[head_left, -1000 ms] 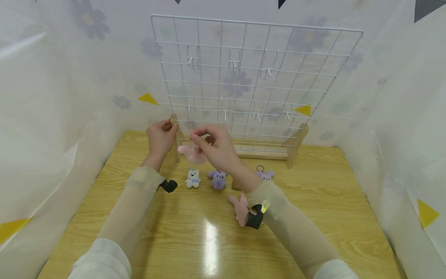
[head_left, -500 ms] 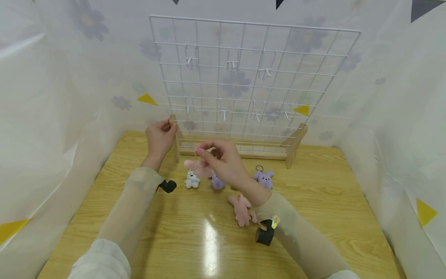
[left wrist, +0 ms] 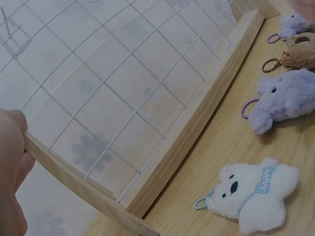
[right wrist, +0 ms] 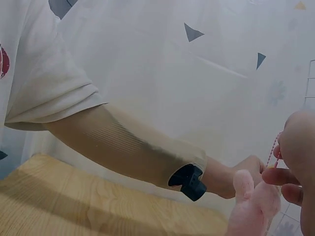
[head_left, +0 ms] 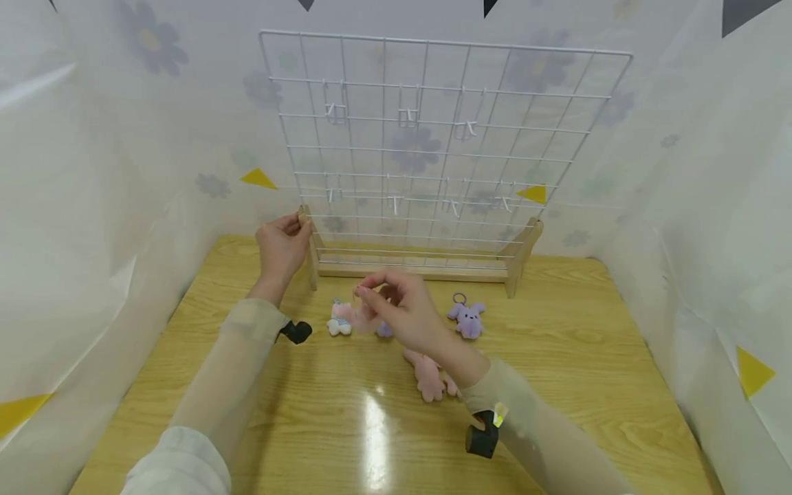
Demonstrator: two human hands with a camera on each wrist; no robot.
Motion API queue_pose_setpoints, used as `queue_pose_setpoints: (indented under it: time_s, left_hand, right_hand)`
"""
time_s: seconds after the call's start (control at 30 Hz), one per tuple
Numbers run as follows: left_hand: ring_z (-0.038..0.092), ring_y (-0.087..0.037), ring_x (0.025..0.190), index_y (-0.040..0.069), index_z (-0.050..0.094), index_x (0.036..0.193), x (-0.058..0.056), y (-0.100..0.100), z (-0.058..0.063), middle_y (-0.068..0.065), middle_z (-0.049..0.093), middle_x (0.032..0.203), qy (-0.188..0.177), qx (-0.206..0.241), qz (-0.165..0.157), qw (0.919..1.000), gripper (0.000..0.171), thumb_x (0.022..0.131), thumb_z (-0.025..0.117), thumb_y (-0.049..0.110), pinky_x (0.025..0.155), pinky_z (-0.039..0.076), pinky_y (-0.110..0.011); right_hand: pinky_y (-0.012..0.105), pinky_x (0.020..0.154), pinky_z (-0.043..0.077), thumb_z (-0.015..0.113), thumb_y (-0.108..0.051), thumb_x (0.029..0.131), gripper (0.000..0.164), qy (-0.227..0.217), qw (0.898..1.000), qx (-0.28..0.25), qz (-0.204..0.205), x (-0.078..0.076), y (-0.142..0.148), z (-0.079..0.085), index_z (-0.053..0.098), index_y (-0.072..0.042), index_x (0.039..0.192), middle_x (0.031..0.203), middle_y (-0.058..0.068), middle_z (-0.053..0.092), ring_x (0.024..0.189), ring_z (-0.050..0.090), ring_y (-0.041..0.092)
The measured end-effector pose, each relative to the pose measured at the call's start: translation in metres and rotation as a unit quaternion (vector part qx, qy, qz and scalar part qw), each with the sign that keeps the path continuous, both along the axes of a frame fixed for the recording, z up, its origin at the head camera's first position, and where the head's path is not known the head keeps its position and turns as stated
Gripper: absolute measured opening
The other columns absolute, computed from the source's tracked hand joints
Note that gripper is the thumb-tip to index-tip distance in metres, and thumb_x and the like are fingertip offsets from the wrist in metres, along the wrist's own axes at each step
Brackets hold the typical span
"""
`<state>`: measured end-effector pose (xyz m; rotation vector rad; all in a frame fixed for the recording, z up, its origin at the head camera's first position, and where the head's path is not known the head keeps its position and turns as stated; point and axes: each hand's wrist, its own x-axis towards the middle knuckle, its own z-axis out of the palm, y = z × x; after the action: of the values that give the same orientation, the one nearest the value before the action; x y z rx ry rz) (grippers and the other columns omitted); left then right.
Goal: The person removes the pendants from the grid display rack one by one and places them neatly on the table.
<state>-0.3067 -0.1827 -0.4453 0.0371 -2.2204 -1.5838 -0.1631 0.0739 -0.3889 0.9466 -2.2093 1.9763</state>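
My left hand point(head_left: 281, 251) grips the top of the left wooden post point(left wrist: 81, 189) of a stand that holds a white wire grid point(head_left: 445, 45). With thumb and fingertips, my right hand point(head_left: 405, 309) pinches the pink bead chain point(right wrist: 272, 150) of a pink plush keychain point(right wrist: 253, 209). This plush hangs over the table in front of the stand. In the head view it overlaps a white bear keychain point(left wrist: 266, 191) and a purple plush keychain point(left wrist: 290, 101). Another pink plush keychain point(head_left: 428, 378) lies nearer me, partly behind my right wrist.
A second purple plush keychain point(head_left: 468, 321) lies to the right, and a brown plush keychain point(left wrist: 300, 51) shows beside it in the left wrist view. Several white hooks point(head_left: 408, 117) hang on the grid in two rows. Pale flowered sheeting point(head_left: 699, 206) surrounds the wooden table point(head_left: 557, 385).
My right hand has moved down and toward me, away from the grid, carrying the pink plush keychain. My left hand stays on the post.
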Motion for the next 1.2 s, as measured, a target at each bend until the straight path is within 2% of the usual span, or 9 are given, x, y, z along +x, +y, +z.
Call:
queue_pose_setpoints:
  time_s: [0.17, 0.33, 0.57, 0.73, 0.9, 1.1, 1.2]
  left_hand:
    - [0.076, -0.029, 0.102, -0.006, 0.074, 0.124, 0.0, 0.0, 0.0, -0.023, 0.076, 0.114, -0.005, 0.005, -0.001, 1.0, 0.03, 0.102, 0.072, 0.014, 0.08, 0.062, -0.023]
    - [0.076, -0.028, 0.102, -0.005, 0.074, 0.125, 0.001, 0.002, 0.003, -0.021, 0.076, 0.113, -0.009, 0.004, 0.003, 0.9999, 0.03, 0.102, 0.071, 0.014, 0.079, 0.062, -0.023]
    - [0.076, -0.027, 0.102, -0.005, 0.074, 0.126, 0.001, 0.003, 0.003, -0.021, 0.076, 0.114, -0.013, 0.01, 0.001, 0.9999, 0.031, 0.102, 0.072, 0.014, 0.079, 0.062, -0.023]
    - [0.076, -0.028, 0.103, -0.006, 0.074, 0.126, 0.002, 0.002, 0.003, -0.021, 0.076, 0.114, -0.013, 0.009, 0.004, 0.9999, 0.031, 0.102, 0.072, 0.014, 0.079, 0.062, -0.022]
    - [0.075, -0.027, 0.103, -0.006, 0.074, 0.126, 0.002, 0.002, 0.003, -0.021, 0.076, 0.114, -0.016, 0.009, 0.007, 0.9998, 0.03, 0.103, 0.071, 0.014, 0.079, 0.062, -0.022]
    - [0.075, -0.027, 0.103, -0.006, 0.074, 0.125, 0.002, 0.003, 0.002, -0.021, 0.076, 0.113, -0.01, 0.01, 0.008, 0.9999, 0.03, 0.102, 0.072, 0.014, 0.079, 0.062, -0.021]
    - [0.076, -0.028, 0.103, -0.007, 0.074, 0.124, 0.002, 0.003, 0.002, -0.022, 0.076, 0.113, -0.007, 0.01, 0.008, 0.9999, 0.03, 0.102, 0.072, 0.013, 0.079, 0.062, -0.021]
  right_hand:
    - [0.025, 0.053, 0.054, 0.064, 0.0, 0.105, 0.011, -0.013, 1.0, 0.005, 0.005, 0.009, 0.005, -0.006, 0.073, 0.004, 0.11, 0.094, 0.018, 0.073, 0.068, 0.068, 0.027]
    - [0.027, 0.053, 0.053, 0.064, 0.001, 0.105, 0.011, -0.017, 1.0, 0.002, 0.011, 0.016, 0.008, -0.011, 0.074, 0.005, 0.108, 0.092, 0.016, 0.075, 0.066, 0.066, 0.035]
    - [0.027, 0.055, 0.053, 0.066, -0.001, 0.104, 0.009, -0.03, 1.0, 0.006, 0.006, 0.032, 0.011, -0.015, 0.074, 0.002, 0.108, 0.091, 0.015, 0.073, 0.068, 0.066, 0.023]
    - [0.024, 0.058, 0.056, 0.067, 0.001, 0.102, 0.007, -0.04, 0.999, 0.0, 0.011, 0.043, 0.012, -0.023, 0.073, 0.004, 0.106, 0.091, 0.017, 0.071, 0.068, 0.066, 0.023]
    - [0.025, 0.06, 0.057, 0.069, -0.001, 0.102, 0.006, -0.059, 0.998, 0.017, 0.008, 0.051, 0.015, -0.033, 0.074, 0.001, 0.105, 0.096, 0.017, 0.074, 0.069, 0.065, 0.019]
    - [0.02, 0.054, 0.05, 0.069, -0.004, 0.103, 0.008, -0.076, 0.996, 0.034, 0.011, 0.057, 0.021, -0.044, 0.076, -0.004, 0.107, 0.09, 0.014, 0.074, 0.066, 0.064, 0.03]
    - [0.02, 0.052, 0.049, 0.07, -0.007, 0.103, 0.007, -0.075, 0.996, 0.04, 0.009, 0.06, 0.023, -0.049, 0.076, -0.006, 0.107, 0.086, 0.012, 0.073, 0.065, 0.065, 0.029]
